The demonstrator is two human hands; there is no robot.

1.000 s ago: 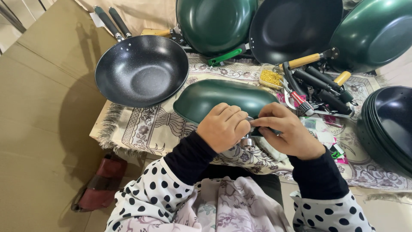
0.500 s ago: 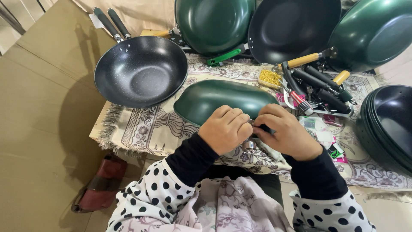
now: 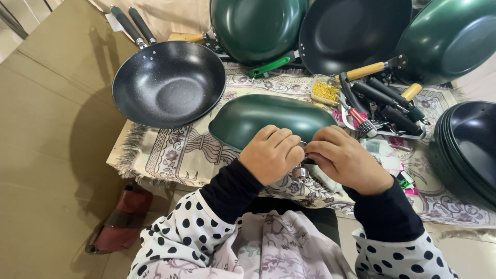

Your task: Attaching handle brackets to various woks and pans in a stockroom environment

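A dark green pan (image 3: 268, 119) lies upside down on the patterned cloth (image 3: 175, 155) in front of me. My left hand (image 3: 271, 154) is curled shut at the pan's near rim, over a small metal fitting (image 3: 300, 171). My right hand (image 3: 346, 160) is closed right beside it, fingertips pinching a small part where the two hands meet. What exactly each hand grips is mostly hidden by the fingers.
A black speckled pan (image 3: 168, 82) sits at the left. Green and black pans (image 3: 258, 26) stand at the back, stacked dark pans (image 3: 467, 150) at the right. Loose handles (image 3: 382, 93), a tray of gold screws (image 3: 325, 92) and a screwdriver (image 3: 359, 116) lie right of the green pan.
Both hands have stayed at the pan's near rim, with the right fingers shifting slightly against the left. The pans have not moved.
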